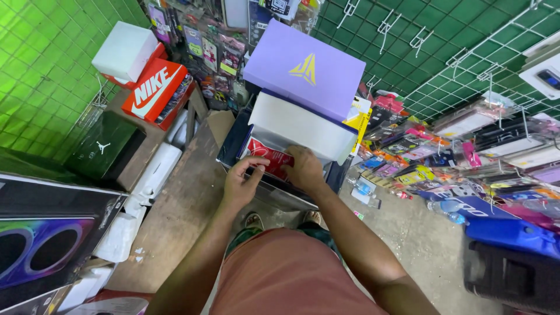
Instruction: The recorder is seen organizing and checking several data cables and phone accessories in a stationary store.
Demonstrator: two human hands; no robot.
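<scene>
**Both hands on the red packet under the box stack**

Left hand (242, 181) is curled in, thumb and fingertips pinching the near left edge of a red packet (269, 160), and right hand (303, 169) lies knuckles-up on the packet's right end, fingers tucked down over it so I cannot tell how tightly they grip. That packet is flat and glossy, bright red with small white print, rectangular, and only part of it shows between the two hands. It sits in the open front of a dark blue box (233, 140), right below a white box (297, 127) with smooth matte card sides. On top of that rests a lilac box (303, 70), clean-edged cardboard with a yellow triangular emblem on its lid, tilted slightly toward the camera.

Off to the left, a red shoebox (156, 92) with a white mark lies against another white carton (125, 51), and a black box (105, 146) stands beside them near the green wire-grid wall (41, 70). To the right, shiny plastic blister packs (408, 151) in mixed colours lie heaped along the concrete floor (408, 233). Near the bottom edge, the person's reddish shorts (286, 274) fill the view.
</scene>
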